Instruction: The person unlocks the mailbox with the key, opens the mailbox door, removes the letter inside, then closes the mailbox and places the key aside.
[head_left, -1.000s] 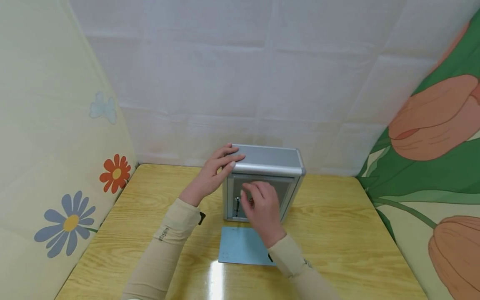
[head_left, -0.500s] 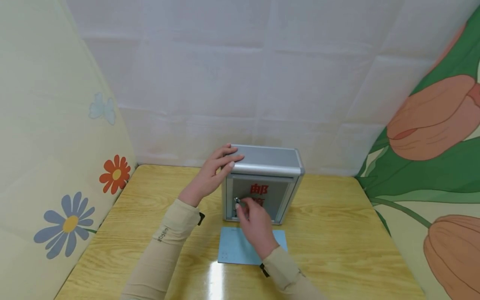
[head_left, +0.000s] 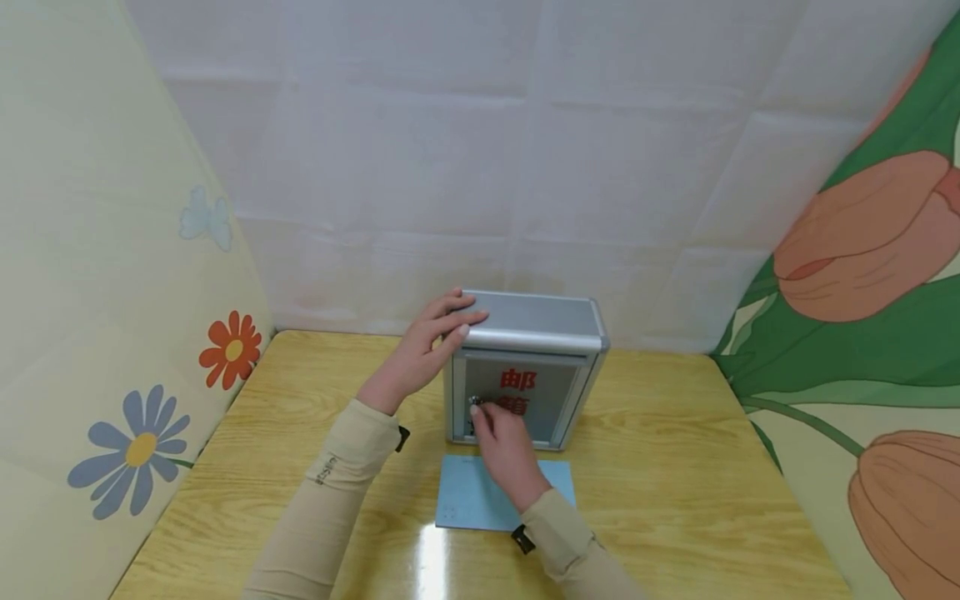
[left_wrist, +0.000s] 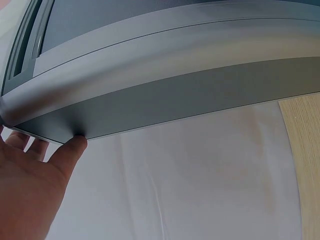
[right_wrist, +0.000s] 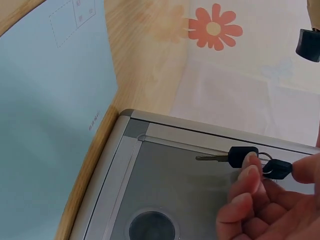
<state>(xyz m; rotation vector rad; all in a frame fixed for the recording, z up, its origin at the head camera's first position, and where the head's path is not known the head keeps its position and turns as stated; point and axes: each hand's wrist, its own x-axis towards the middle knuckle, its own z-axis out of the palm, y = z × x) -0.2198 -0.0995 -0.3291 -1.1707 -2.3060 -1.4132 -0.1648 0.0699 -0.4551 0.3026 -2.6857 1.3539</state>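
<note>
A silver-grey metal mailbox (head_left: 536,312) with red characters on its door stands upright at the back of the table. My left hand (head_left: 420,350) rests on its upper left corner, fingers lying over the top and thumb at the edge. Low on the door's left side, my right hand (head_left: 510,454) pinches a black-headed key (right_wrist: 277,169) at the lock (head_left: 474,401). How deep that key's blade sits is hidden. A second black-headed key (right_wrist: 242,157) hangs from the same ring, its blade out in the open.
A light blue envelope (head_left: 468,496) lies flat on the wooden table (head_left: 675,475) just in front of the mailbox, partly under my right forearm. White cloth (head_left: 487,150) hangs behind, and flower-patterned panels (head_left: 847,242) close in both sides.
My right hand has moved left and down across the door to the lock, uncovering the red characters. My left hand has stayed on the mailbox's corner.
</note>
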